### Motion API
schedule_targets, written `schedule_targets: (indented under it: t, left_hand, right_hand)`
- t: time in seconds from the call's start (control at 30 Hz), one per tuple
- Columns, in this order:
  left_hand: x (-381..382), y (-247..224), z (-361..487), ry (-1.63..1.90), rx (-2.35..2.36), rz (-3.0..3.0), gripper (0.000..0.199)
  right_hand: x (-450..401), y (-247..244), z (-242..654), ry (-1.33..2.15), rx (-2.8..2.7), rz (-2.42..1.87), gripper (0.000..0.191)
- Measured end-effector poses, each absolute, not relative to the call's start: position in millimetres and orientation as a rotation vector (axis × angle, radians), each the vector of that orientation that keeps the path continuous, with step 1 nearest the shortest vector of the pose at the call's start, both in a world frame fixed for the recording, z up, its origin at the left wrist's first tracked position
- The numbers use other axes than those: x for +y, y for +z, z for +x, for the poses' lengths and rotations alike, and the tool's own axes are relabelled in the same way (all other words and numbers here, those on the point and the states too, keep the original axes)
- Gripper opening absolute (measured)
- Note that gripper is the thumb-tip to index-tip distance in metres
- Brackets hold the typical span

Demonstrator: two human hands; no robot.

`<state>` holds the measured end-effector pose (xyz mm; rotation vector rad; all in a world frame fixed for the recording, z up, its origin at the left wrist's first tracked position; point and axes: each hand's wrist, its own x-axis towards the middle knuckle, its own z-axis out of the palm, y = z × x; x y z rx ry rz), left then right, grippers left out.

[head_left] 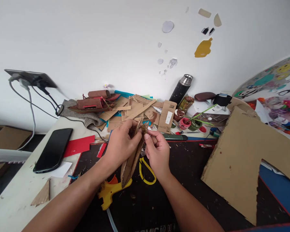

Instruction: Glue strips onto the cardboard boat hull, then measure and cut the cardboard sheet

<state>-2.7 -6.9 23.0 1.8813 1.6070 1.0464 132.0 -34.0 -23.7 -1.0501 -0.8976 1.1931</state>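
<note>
A narrow cardboard boat hull (pixel 131 164) points down toward me over the dark mat. My left hand (pixel 122 145) is closed around its upper left side, thumb inside the hollow. At the hull's far right edge, my right hand (pixel 157 151) has thumb and fingers pinched together; whether a small piece is between them is hidden. Just below the fingers lie the yellow handles of scissors (pixel 147 175). Under the hull's near tip rests a yellow hot glue gun (pixel 110 193), partly covered by the hull and left arm.
Cardboard scraps (pixel 135 111) and brown model boats (pixel 91 104) lie along the wall. A black thermos (pixel 181 88) stands behind paint jars (pixel 185 123). A phone (pixel 53 149) is at left. A large cardboard sheet (pixel 236 161) covers the right side. Cables hang from a wall socket (pixel 30 78).
</note>
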Motion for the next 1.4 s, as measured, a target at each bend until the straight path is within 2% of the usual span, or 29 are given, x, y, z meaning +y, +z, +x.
schedule_targets:
  t: [0.9, 1.2, 1.4]
  left_hand:
    - [-6.2, 21.3, 0.1, 1.105, 1.628, 1.961, 0.013]
    - [-10.9, 18.3, 3.1, 1.117, 1.56, 2.011, 0.002]
    - [-12.9, 17.4, 3.3, 1.138, 1.517, 2.021, 0.006]
  right_hand:
    - [-33.9, -21.6, 129.7, 1.241, -0.893, -1.039, 0.031]
    - [-32.0, -19.5, 132.6, 1.178, -0.833, -1.039, 0.038]
    - [-31.9, -19.1, 131.2, 1.175, -0.833, -1.029, 0.037]
